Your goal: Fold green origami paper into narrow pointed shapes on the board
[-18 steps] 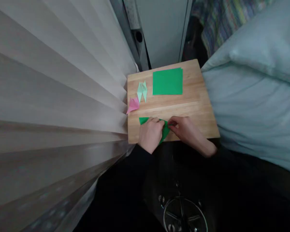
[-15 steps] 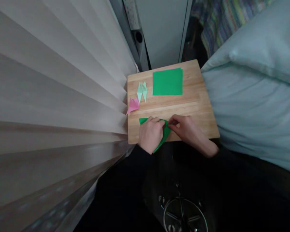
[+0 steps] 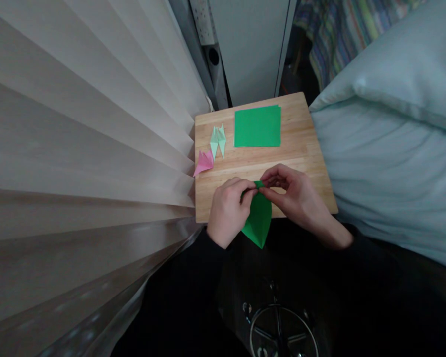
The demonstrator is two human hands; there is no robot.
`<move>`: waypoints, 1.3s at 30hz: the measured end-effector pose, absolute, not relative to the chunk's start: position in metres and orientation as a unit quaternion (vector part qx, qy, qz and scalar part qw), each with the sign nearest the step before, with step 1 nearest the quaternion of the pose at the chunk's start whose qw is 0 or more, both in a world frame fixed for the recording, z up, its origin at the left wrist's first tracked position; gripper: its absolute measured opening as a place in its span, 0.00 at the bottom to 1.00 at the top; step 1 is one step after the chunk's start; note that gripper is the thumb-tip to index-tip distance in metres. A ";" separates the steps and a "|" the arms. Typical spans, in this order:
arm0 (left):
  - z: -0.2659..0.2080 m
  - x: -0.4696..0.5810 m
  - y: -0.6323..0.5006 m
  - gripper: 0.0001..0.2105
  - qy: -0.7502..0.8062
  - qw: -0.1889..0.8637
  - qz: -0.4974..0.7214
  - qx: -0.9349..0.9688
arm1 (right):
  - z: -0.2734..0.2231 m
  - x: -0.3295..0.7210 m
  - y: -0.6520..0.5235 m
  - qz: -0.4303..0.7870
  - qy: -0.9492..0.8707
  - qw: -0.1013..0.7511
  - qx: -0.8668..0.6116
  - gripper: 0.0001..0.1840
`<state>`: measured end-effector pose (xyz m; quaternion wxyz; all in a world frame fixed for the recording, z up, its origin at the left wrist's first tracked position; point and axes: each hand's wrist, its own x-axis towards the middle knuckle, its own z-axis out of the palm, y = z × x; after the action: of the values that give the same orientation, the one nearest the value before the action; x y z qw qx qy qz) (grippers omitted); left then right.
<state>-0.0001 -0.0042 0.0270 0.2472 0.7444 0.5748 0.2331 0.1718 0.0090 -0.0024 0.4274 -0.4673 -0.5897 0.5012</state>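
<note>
A folded sheet of green origami paper (image 3: 259,218) is held near the front edge of a small wooden table (image 3: 301,148). Its point hangs down past that edge. My left hand (image 3: 232,206) pinches the top of the paper from the left, thumb against fingers. From the right, my right hand (image 3: 292,193) grips the same top edge between thumb and fingertips. Part of the paper is hidden behind my left hand. Farther back lie a pale green folded origami piece (image 3: 218,141), a pink origami piece (image 3: 204,161) and a stack of green paper (image 3: 257,127).
A pleated white curtain (image 3: 96,124) runs along the table's left side. Pale blue bedding (image 3: 386,163) bulges against the right. Behind the table stands a grey cabinet (image 3: 249,49). A chair base with a metal ring (image 3: 284,307) is below.
The green paper has been lifted off the tabletop and turned, so its point now hangs downward. Both hands have risen with it, and the left no longer presses it flat.
</note>
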 end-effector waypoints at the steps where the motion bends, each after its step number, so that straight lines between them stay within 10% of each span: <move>1: 0.027 0.000 -0.004 0.05 0.576 0.263 0.246 0.734 | -0.001 0.172 0.009 0.505 -0.587 0.430 -0.465 0.08; 26: 0.030 0.006 -0.007 0.05 0.604 0.322 0.315 0.657 | 0.007 0.173 0.007 0.539 -0.584 0.395 -0.461 0.11; 39: 0.028 -0.003 -0.007 0.06 0.535 0.064 0.041 0.842 | -0.017 0.175 0.009 0.362 -0.771 0.290 -0.435 0.09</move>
<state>-0.0026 -0.0075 0.0283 0.0637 0.8416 0.5349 0.0406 0.1749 0.0086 -0.0168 0.2902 -0.4354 -0.7714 0.3622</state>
